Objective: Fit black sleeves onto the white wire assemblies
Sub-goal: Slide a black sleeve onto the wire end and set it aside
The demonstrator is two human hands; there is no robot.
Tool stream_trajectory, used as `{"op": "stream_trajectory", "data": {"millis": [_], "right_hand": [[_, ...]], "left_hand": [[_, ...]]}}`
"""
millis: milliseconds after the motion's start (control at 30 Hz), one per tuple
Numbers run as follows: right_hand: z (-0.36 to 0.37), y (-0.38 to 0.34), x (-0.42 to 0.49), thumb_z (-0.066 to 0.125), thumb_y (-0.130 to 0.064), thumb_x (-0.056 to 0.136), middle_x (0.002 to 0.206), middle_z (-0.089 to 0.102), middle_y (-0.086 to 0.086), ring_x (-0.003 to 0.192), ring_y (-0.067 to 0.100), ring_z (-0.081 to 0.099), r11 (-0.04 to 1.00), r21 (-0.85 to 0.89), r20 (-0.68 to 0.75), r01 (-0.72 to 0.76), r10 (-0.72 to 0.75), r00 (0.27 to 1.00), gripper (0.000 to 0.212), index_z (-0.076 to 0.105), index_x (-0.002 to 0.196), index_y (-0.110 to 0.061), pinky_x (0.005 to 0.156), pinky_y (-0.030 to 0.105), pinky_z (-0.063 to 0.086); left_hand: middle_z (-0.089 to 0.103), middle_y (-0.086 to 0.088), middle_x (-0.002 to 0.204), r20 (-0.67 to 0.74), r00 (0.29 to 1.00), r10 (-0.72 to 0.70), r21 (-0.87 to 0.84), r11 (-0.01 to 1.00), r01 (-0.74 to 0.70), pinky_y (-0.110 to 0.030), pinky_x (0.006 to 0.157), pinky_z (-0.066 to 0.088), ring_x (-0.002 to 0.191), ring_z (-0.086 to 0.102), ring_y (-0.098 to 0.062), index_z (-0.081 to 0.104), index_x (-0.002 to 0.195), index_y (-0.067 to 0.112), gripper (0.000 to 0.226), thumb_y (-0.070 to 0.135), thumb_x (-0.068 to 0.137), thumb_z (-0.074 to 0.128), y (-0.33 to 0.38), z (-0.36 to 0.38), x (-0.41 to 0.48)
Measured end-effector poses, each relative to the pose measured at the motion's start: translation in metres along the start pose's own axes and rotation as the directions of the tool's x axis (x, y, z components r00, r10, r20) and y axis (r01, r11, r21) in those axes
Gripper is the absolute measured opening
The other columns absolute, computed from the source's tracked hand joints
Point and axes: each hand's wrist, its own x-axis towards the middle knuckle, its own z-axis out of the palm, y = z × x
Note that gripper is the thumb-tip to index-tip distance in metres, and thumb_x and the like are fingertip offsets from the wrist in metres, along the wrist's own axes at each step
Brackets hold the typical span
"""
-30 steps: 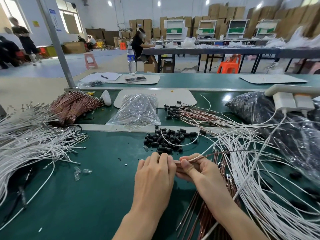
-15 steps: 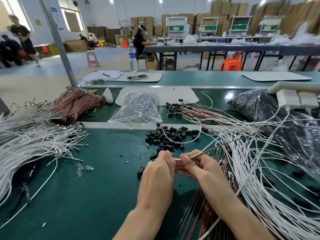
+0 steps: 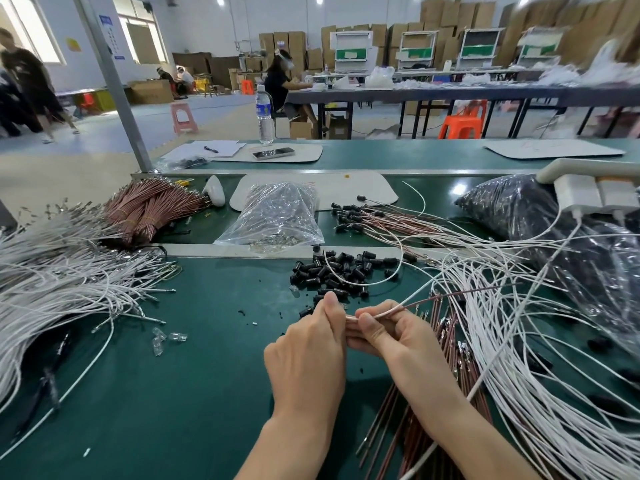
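Note:
My left hand [image 3: 308, 351] and my right hand [image 3: 384, 330] meet at the middle of the green table [image 3: 173, 393]. My right thumb and fingers pinch a white wire together with a brown wire [image 3: 405, 308] that run off to the right. My left fingers curl against the wire ends; what they hold is hidden. Just beyond my hands lies a pile of black sleeves [image 3: 343, 271]. A big tangle of white wires [image 3: 519, 341] spreads to the right.
A heap of white wires [image 3: 52, 289] fills the left side, with brown wire bundles [image 3: 149, 209] behind it. A clear bag of small parts [image 3: 273, 216], finished sleeved wires [image 3: 374, 220] and a dark plastic bag [image 3: 554, 230] lie beyond. Brown wires [image 3: 415, 427] lie under my right forearm.
Both hands have moved slightly away from me toward the sleeve pile, still joined on the wires. A black sleeve seen left of my left hand half a second ago is out of sight.

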Motion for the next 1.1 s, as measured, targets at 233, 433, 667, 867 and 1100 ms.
{"op": "stream_trajectory", "data": {"millis": [233,433,667,867,1100], "right_hand": [[0.002,0.001,0.000,0.054,-0.002,0.099,0.094,0.079,0.010,0.093,0.022,0.076,1.000,-0.001,0.023,-0.006,0.006,1.000,0.010,0.060,0.098,0.006,0.078,0.021,0.059],[-0.001,0.002,0.000,0.055,-0.005,0.099,0.092,0.079,0.008,0.091,0.020,0.076,0.999,-0.042,0.000,-0.003,0.003,1.000,0.010,0.063,0.096,0.000,0.077,0.022,0.059],[-0.002,0.002,0.001,0.054,-0.005,0.099,0.089,0.079,0.006,0.088,0.019,0.077,0.999,-0.004,-0.011,-0.041,0.041,0.999,0.010,0.062,0.094,-0.002,0.073,0.020,0.058],[-0.003,0.000,0.002,0.063,-0.021,0.090,0.095,0.079,0.010,0.093,0.022,0.076,0.998,0.027,0.011,-0.057,0.056,0.998,0.022,0.064,0.099,-0.001,0.076,0.021,0.059],[-0.017,-0.018,0.003,0.072,-0.030,0.081,0.103,0.077,0.014,0.096,0.027,0.075,0.983,0.176,-0.136,0.045,-0.021,0.990,0.019,0.079,0.096,-0.020,0.077,0.022,0.059]], "left_hand": [[0.065,-0.003,0.069,0.045,0.999,0.005,-0.049,0.999,-0.003,-0.033,0.060,0.038,0.070,0.068,-0.027,0.041,0.084,0.026,0.059,0.048,0.091,-0.014,-0.002,0.000,0.002],[0.061,-0.001,0.064,0.047,0.998,0.030,-0.023,0.999,-0.029,-0.032,0.054,0.032,0.065,0.066,-0.029,0.040,0.079,0.024,0.039,0.034,0.106,0.013,-0.003,0.000,0.004],[0.034,0.008,0.049,0.019,0.997,0.069,-0.181,0.981,-0.064,-0.032,0.052,0.030,0.049,0.043,-0.025,0.034,0.064,0.023,0.046,0.038,0.100,0.010,-0.004,0.002,0.005],[0.039,0.007,0.049,-0.011,0.998,0.064,-0.274,0.960,-0.064,-0.033,0.054,0.032,0.050,0.044,-0.023,0.031,0.061,0.027,0.048,0.047,0.097,0.006,-0.008,0.005,0.004],[0.037,0.010,0.045,-0.143,0.989,-0.036,-0.491,0.870,-0.040,-0.024,0.045,0.028,0.043,0.032,-0.011,0.035,0.063,0.027,0.049,0.052,0.104,0.027,-0.016,-0.006,0.008]]}}
